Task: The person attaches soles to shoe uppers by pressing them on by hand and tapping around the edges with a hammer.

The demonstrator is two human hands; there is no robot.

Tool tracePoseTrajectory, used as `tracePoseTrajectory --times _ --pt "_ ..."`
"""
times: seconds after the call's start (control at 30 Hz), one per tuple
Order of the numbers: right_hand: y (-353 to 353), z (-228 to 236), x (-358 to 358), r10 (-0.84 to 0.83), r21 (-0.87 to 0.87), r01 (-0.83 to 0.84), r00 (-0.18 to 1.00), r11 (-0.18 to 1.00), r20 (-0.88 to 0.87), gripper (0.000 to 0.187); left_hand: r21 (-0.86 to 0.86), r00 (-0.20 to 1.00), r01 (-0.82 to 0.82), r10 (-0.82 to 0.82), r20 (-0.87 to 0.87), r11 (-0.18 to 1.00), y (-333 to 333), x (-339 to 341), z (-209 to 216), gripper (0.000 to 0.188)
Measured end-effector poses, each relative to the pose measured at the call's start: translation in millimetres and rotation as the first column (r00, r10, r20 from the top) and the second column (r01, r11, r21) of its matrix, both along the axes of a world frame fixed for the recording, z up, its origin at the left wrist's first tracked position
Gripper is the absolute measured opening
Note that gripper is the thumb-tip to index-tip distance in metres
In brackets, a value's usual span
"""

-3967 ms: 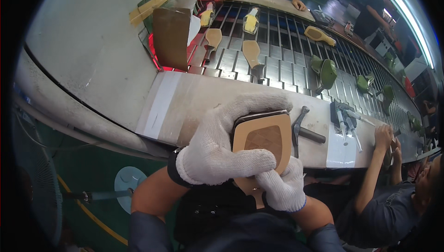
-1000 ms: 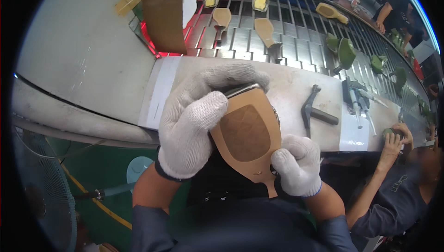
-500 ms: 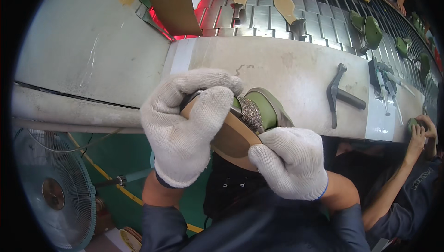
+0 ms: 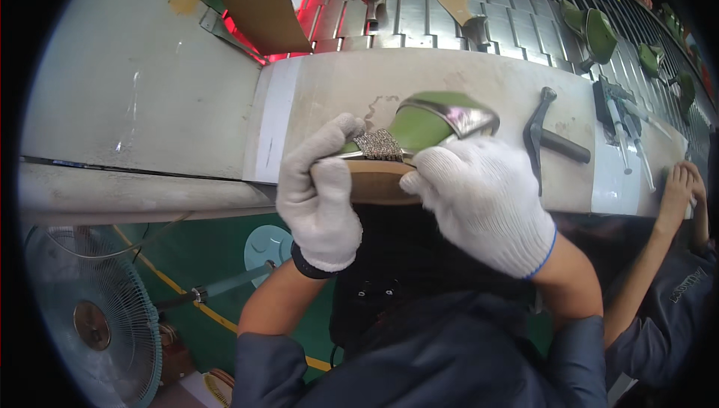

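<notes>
Both my hands, in white knit gloves, hold a sandal (image 4: 383, 146) on a green shoe last (image 4: 418, 128) over the near edge of the workbench. A glittery band crosses the sandal's upper, and its tan sole (image 4: 377, 181) faces me. My left hand (image 4: 320, 202) closes round the toe end, thumb on the sole and fingers over the top. At the sole's right part, my right hand (image 4: 487, 206) pinches the edge between thumb and fingers. The heel end, with a shiny silvery part, rises behind the right hand and is slightly blurred.
A hammer (image 4: 534, 138) lies on the bench (image 4: 329, 82), with white-handled tools (image 4: 618, 127) farther right. Behind runs a slatted metal conveyor (image 4: 401, 27) carrying tan soles (image 4: 451, 0) and green lasts (image 4: 599, 37). A fan (image 4: 93, 325) stands lower left. Another person's hands (image 4: 680, 189) work at right.
The sandal has turned from a slant to nearly level, its heel end swinging up. My left hand has moved down and right; my right hand has risen with the sandal.
</notes>
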State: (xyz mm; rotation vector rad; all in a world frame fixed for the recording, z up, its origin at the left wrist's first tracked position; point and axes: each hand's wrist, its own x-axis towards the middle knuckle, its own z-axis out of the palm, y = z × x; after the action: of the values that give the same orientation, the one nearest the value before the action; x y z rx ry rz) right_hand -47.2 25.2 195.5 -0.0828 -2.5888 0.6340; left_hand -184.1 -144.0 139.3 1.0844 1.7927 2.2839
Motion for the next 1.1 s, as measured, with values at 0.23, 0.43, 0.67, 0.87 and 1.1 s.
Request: tracePoseTrajectory --times 0.23,0.43,0.67,0.87,1.1 --pt "29 -33 23 0.056 0.093 -0.067 0.992 0.993 0.114 0.018 -0.430 0.881 0.086 -0.270 -0.389 0.899 -13 -7 -32 0.040" --pt "40 -39 25 0.068 0.103 -0.083 0.989 0.991 0.134 0.027 -0.448 0.887 0.055 -0.250 -0.389 0.893 -5 3 -23 0.040" --pt "45 -40 31 0.028 0.147 -0.044 0.994 0.988 0.108 0.028 -0.579 0.786 -0.143 -0.263 -0.559 0.803 29 19 22 0.030" --pt "71 -22 63 -0.261 0.398 0.151 0.935 0.905 0.239 0.027 -0.729 0.703 -0.137 -0.452 -0.549 0.671 112 -5 40 0.041" --pt "62 -10 80 -0.269 0.234 0.353 0.906 0.906 -0.327 0.048 -0.765 0.704 0.316 -0.679 -0.208 0.562 191 -50 20 0.062"
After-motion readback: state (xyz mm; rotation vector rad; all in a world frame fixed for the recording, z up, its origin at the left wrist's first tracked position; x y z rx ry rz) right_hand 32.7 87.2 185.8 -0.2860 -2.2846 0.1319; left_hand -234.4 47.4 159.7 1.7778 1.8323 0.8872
